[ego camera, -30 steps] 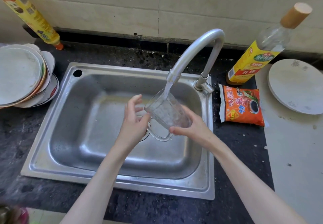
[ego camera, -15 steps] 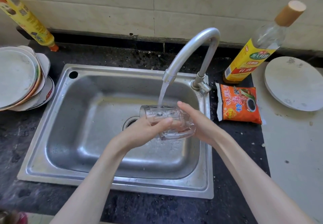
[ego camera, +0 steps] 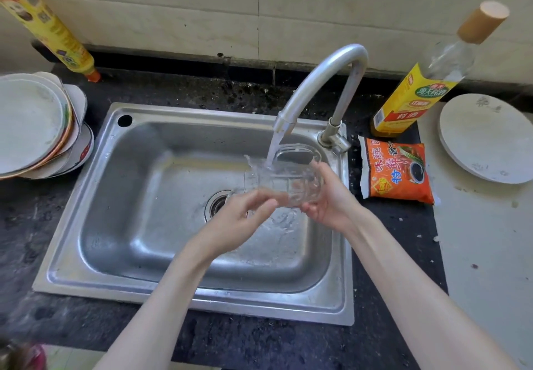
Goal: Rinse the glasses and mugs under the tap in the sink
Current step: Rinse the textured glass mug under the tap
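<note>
- Plates (ego camera: 31, 127) are stacked on the surface (ego camera: 26, 225), well to the left of both hands and clear of the sink (ego camera: 138, 196).
- Left hand (ego camera: 242, 219): its grip sits at the near lower end of the mug (ego camera: 291, 179), fingers curled toward the glass; motion blur hides how firmly they pinch.
- The mug is clear glass, held tilted over the drain side of the basin, directly under the tap (ego camera: 317, 86), with water striking its upper side and splashing.
- Handling, as I judge it: rigid, fairly light, brittle, and slick when wet. Best taken around the body with both hands, or by the handle.
- Right hand (ego camera: 328, 199): its grip cups the mug from the right, fingers wrapped around the wall.
- Room: open basin lies left of and below the hands; the steel rim and tap base are close on the right, so a knock there is the risk.
- A packet (ego camera: 396, 172) and bottle (ego camera: 418, 92) stand just beyond that rim.
</note>
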Available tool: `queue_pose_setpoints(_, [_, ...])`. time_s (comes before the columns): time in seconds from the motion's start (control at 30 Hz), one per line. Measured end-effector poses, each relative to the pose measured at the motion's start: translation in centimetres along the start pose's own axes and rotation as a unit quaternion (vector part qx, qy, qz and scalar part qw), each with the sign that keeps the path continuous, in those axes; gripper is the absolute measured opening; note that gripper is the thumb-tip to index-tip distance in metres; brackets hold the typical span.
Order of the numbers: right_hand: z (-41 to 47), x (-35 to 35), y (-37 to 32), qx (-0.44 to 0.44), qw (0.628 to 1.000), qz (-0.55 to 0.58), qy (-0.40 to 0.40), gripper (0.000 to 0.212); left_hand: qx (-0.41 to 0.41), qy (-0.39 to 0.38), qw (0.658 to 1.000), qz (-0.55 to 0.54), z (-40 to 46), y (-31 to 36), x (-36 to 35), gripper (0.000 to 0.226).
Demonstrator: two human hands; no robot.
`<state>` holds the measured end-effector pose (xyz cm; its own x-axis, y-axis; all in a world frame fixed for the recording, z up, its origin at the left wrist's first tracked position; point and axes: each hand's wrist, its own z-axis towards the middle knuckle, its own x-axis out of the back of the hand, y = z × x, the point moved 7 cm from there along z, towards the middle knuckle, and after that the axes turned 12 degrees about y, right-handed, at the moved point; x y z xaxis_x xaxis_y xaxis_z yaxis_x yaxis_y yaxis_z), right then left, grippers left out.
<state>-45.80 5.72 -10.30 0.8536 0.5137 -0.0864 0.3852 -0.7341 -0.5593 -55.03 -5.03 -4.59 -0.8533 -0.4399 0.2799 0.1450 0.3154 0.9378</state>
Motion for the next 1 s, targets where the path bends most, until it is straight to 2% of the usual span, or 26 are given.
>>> queue_pose_setpoints(0.07, [-0.2,-0.4,0.4,0.012,0.999,-0.032,-0.01,0.055,0.002,0.051,0.999,-0.008,0.2,-0.4,0.5,0.017])
queue_pose_setpoints(0.1, [-0.4,-0.8,0.4,0.03,0.999,-0.028,-0.026,0.059,0.037,0.077,0.994,-0.061,0.3,-0.8,0.7,0.018])
queue_pose_setpoints(0.17, [-0.9,-1.7,-0.1,0.084,0.994,-0.008,-0.075,0.056,0.108,0.11,0.971,-0.185,0.6,-1.7,0.8,0.021])
queue_pose_setpoints(0.23, [-1.4,-2.1,-0.5,0.119,0.988,0.017,-0.101,0.047,0.142,0.129,0.949,-0.252,0.7,-2.2,1.0,0.024])
queue_pose_setpoints(0.33, [-1.2,-1.8,-0.2,0.106,0.992,0.019,-0.07,0.047,0.141,0.094,0.956,-0.241,0.8,-2.1,1.1,0.028])
queue_pose_setpoints(0.43, [-1.1,-1.6,0.6,0.018,0.999,0.038,-0.022,0.055,0.101,0.012,0.987,-0.121,0.5,-1.2,0.4,0.012])
queue_pose_setpoints(0.47, [-1.0,-1.3,0.8,0.003,0.999,0.04,-0.012,0.053,0.085,-0.011,0.992,-0.087,0.5,-1.1,0.1,0.015])
queue_pose_setpoints(0.53, [-1.0,-1.2,0.7,0.013,1.0,0.025,-0.013,0.051,0.071,-0.004,0.995,-0.072,0.7,-1.1,0.1,0.019])
queue_pose_setpoints(0.6, [-1.2,-1.4,0.5,0.035,0.998,0.031,-0.035,0.047,0.089,0.036,0.987,-0.132,0.8,-1.2,0.7,0.016])
queue_pose_setpoints(0.67, [-1.7,-2.0,0.4,0.045,0.996,0.052,-0.057,0.043,0.122,0.058,0.963,-0.234,1.0,-1.7,0.9,0.022])
queue_pose_setpoints(0.73, [-1.8,-2.6,0.3,0.056,0.994,0.073,-0.062,0.043,0.145,0.055,0.943,-0.294,1.2,-2.1,0.7,0.032])
queue_pose_setpoints(0.8, [-1.5,-2.7,0.1,0.069,0.991,0.1,-0.053,0.042,0.146,0.04,0.94,-0.307,1.4,-1.9,0.4,0.036])
queue_pose_setpoints(0.87, [-1.3,-2.8,0.1,0.067,0.989,0.127,-0.037,0.043,0.125,0.031,0.953,-0.275,1.4,-1.3,-0.1,0.03])
queue_pose_setpoints(0.9, [-1.1,-2.7,0.3,0.049,0.986,0.153,-0.03,0.045,0.092,0.029,0.973,-0.211,1.4,-0.9,-0.3,0.026])
queue_pose_setpoints(0.93, [-0.9,-2.6,0.6,0.019,0.982,0.187,-0.022,0.048,0.04,0.027,0.994,-0.097,1.6,-0.4,-0.4,0.024])
queue_pose_setpoints(0.97, [-0.8,-2.5,1.0,-0.019,0.975,0.221,-0.016,0.051,-0.022,0.03,0.998,0.045,1.7,-0.2,-0.6,0.025])
queue_pose_setpoints(1.0, [-0.7,-2.5,1.5,-0.058,0.967,0.249,-0.013,0.053,-0.09,0.039,0.979,0.181,1.6,0.2,-0.8,0.026])
